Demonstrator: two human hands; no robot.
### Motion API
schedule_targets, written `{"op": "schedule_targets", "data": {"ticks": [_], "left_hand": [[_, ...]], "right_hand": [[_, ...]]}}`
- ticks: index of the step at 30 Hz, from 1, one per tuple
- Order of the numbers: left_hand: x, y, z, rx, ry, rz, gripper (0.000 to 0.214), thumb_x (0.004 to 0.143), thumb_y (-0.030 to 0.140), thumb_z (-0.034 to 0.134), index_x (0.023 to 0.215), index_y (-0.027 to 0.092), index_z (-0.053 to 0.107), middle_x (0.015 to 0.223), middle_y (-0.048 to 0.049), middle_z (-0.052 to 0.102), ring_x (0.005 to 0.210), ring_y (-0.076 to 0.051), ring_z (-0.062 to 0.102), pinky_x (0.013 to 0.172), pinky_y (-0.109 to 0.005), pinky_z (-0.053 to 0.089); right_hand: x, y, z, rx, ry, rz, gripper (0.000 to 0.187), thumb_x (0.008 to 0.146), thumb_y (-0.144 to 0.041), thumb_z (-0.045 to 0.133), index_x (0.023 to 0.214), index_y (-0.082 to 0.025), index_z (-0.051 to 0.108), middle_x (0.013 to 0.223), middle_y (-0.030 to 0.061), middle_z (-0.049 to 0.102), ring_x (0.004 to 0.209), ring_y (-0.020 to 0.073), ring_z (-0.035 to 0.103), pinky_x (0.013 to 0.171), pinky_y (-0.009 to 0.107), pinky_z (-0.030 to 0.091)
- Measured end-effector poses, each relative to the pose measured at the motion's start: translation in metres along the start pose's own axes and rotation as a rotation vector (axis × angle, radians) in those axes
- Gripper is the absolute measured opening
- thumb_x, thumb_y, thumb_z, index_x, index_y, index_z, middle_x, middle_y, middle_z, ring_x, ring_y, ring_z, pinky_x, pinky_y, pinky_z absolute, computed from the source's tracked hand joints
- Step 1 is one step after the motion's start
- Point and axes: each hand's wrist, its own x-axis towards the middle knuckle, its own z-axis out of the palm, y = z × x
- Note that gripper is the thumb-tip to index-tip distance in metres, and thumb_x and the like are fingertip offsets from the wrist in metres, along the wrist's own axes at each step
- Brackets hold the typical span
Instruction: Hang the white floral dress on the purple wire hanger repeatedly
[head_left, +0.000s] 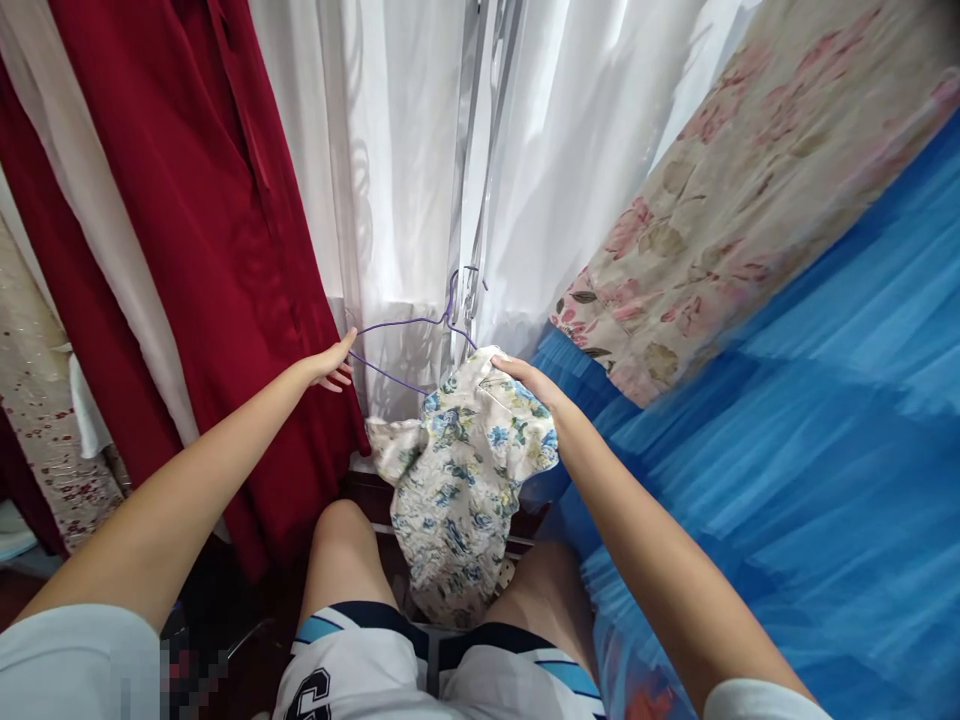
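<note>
A purple wire hanger [401, 322] is held up in front of a pale pole, its hook pointing upward. Its left end meets my left hand [330, 365], which pinches it at the thumb while the other fingers hang loosely apart. The hanger's right arm runs into a white short-sleeved top with blue and yellow flowers [457, 490]. My right hand [529, 380] grips that top at its right shoulder, thumb in front and the other fingers behind the cloth. The top's left shoulder hangs off the hanger, below the bare left arm of it.
Dark red garments [195, 250] hang at the left. White curtain-like cloth [405, 150] falls behind a metal pole [480, 130]. At the right are a pink floral cloth [720, 210] and layered blue tulle [787, 470]. My bare knees [345, 540] are just below the top.
</note>
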Motion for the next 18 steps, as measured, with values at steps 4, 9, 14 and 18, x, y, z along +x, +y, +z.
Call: {"op": "schedule_targets", "data": {"ticks": [4,9,14,18], "left_hand": [[-0.025,-0.022,0.018,-0.204,-0.28,-0.225,0.086,0.076,0.09,0.026,0.111,0.017,0.055,0.12,-0.0239,0.065,0.096,-0.031,0.068,0.072,-0.039,0.057],[-0.065,-0.025,0.091,-0.207,-0.762,0.081,0.069,0.074,0.075,0.059,0.12,0.024,0.059,0.127,-0.0154,0.063,0.103,-0.027,0.067,0.084,-0.039,0.053],[-0.097,-0.026,0.177,-0.17,-0.602,0.575,0.088,0.067,0.052,0.079,0.14,0.018,0.044,0.132,-0.0147,0.058,0.12,-0.025,0.057,0.099,-0.037,0.045],[-0.096,-0.047,0.18,0.07,-0.471,0.644,0.051,0.075,0.062,0.066,0.092,0.015,0.069,0.081,-0.0046,0.067,0.079,-0.02,0.063,0.077,-0.031,0.05]], "right_hand": [[0.0,-0.003,0.001,0.026,-0.002,0.001,0.016,0.079,-0.029,0.074,0.089,-0.018,0.069,0.074,0.0024,0.073,0.063,0.0172,0.068,0.065,0.027,0.055],[0.003,-0.001,0.001,0.08,0.004,0.025,0.01,0.082,-0.025,0.07,0.09,-0.018,0.069,0.073,0.0006,0.073,0.059,0.0152,0.066,0.061,0.026,0.054],[0.001,-0.001,0.003,0.023,0.04,0.021,0.012,0.082,-0.029,0.07,0.088,-0.019,0.067,0.071,0.0017,0.072,0.059,0.0176,0.066,0.062,0.029,0.054],[-0.007,-0.009,0.004,0.001,0.042,0.024,0.012,0.082,-0.029,0.07,0.088,-0.019,0.067,0.072,0.0023,0.073,0.06,0.0181,0.067,0.063,0.029,0.055]]}}
